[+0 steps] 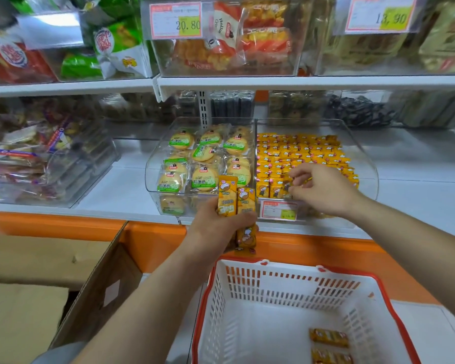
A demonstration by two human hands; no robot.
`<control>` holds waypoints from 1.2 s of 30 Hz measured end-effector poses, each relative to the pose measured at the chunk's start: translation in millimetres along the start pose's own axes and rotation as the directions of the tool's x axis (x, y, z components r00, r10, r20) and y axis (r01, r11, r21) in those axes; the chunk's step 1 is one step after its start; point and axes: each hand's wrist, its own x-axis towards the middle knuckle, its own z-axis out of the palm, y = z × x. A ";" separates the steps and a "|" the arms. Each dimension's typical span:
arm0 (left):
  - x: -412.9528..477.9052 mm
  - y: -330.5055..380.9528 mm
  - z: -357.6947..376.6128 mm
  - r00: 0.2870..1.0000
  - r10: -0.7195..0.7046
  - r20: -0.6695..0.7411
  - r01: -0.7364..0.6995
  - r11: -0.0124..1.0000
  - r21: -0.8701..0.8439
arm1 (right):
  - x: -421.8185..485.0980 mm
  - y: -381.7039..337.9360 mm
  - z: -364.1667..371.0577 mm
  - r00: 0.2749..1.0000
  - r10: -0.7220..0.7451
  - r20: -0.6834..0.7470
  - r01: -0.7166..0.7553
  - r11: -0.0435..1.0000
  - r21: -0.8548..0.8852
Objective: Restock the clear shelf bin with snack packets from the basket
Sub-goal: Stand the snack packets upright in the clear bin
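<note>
My left hand grips a few yellow snack packets upright, just in front of the shelf edge and above the basket's far rim. My right hand reaches into the clear shelf bin, fingers curled on a small yellow packet among the rows of same yellow packets that fill it. The white basket with red rim sits below my arms; two yellow packets lie at its bottom right.
A second clear bin of round green-labelled cakes stands directly left of the yellow one. An open cardboard box is at lower left. More clear bins fill the upper shelf, with price tags in front.
</note>
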 end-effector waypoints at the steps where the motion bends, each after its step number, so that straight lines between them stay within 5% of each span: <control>1: 0.0 0.0 2.7 1.000 -0.012 0.015 0.012 1.000 -0.008 | -10.0 -1.2 -5.1 1.000 -0.022 0.013 0.021 0.997 0.079; 7: -5.1 -1.0 23.6 0.980 -0.026 0.200 0.043 0.996 -0.082 | -59.6 -18.7 -8.8 0.976 -0.079 0.204 -0.051 0.823 0.566; 12: -8.5 -3.9 34.6 0.957 0.009 0.290 0.017 0.996 -0.086 | -62.0 -24.2 -11.6 0.971 -0.125 0.205 -0.002 0.849 0.529; 22: -3.6 -3.6 27.2 0.995 0.009 0.095 0.007 0.987 -0.163 | -60.9 -4.2 -27.6 0.977 0.065 0.203 -0.207 0.521 0.828; 27: -4.9 -3.9 30.4 0.997 0.027 0.078 -0.015 0.989 -0.150 | -72.8 -14.0 0.7 0.947 0.018 0.319 -0.243 0.689 0.683; 36: -5.0 -2.6 20.3 0.999 0.031 0.014 -0.029 0.995 -0.090 | -59.7 -17.1 1.4 0.968 0.048 0.247 -0.208 0.705 0.678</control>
